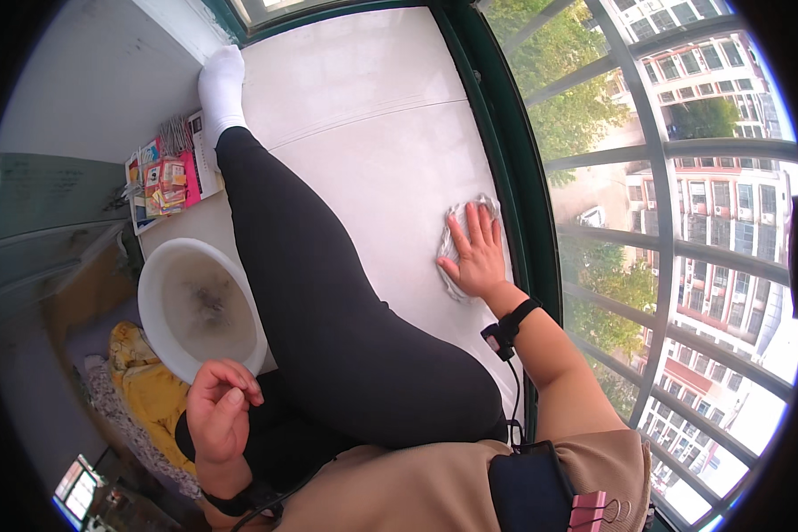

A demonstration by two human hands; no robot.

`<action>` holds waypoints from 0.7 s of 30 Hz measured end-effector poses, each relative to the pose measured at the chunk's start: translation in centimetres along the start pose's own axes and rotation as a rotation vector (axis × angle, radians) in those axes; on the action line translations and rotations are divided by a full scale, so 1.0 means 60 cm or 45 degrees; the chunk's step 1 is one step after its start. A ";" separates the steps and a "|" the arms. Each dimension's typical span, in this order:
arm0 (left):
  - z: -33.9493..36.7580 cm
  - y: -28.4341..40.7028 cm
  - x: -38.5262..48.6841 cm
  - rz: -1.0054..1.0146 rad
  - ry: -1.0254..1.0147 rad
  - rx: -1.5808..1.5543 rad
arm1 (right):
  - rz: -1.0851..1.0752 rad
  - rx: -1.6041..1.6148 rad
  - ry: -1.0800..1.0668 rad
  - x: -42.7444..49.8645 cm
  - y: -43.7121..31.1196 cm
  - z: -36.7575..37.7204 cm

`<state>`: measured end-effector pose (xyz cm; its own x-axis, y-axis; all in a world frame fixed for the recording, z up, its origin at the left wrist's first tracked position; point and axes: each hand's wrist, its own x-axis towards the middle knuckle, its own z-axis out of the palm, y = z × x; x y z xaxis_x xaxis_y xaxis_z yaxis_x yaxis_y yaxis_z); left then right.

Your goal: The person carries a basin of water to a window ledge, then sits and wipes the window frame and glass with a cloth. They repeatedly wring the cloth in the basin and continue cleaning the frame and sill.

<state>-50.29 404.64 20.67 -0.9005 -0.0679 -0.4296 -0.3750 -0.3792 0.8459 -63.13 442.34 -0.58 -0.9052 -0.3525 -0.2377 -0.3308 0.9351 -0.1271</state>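
Observation:
My right hand (477,256) lies flat, fingers spread, on a crumpled pale cloth (453,287). Beneath the cloth is a white windowsill slab (386,173), close to the dark green window frame (502,159). The palm covers the middle of the cloth; the fingers are not closed around it. Raised near my lap is my left hand (223,405), its fingers curled in towards the thumb, with nothing visible in it. Just beyond it stands a white plastic basin (147,292) holding murky water (206,302) with a dark patch in the middle.
My black-trousered leg (306,266) stretches along the slab, ending in a white-socked foot (221,86). A tray of small packets (166,186) sits by the wall. Yellow fabric (149,386) lies below the basin. Metal bars (662,166) cross outside the window. Cables hang from both wrist straps.

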 end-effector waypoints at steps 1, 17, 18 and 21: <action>-0.003 0.001 0.000 -0.047 0.049 -0.003 | 0.019 0.014 0.119 0.067 -0.001 -0.008; 0.031 -0.014 -0.075 0.138 0.269 -0.117 | -0.911 -0.134 -0.018 0.158 -0.143 -0.009; 0.025 -0.020 -0.082 0.158 0.261 -0.128 | -0.810 0.541 -0.271 0.119 -0.132 -0.008; 0.001 -0.033 -0.110 0.167 0.283 -0.169 | -1.081 -0.291 0.053 0.129 -0.093 -0.017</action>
<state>-43.60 405.88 21.85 -0.8634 -0.3195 -0.3905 -0.2133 -0.4701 0.8564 -68.58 434.42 -0.73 -0.3367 -0.9346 -0.1145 -0.9378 0.3437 -0.0479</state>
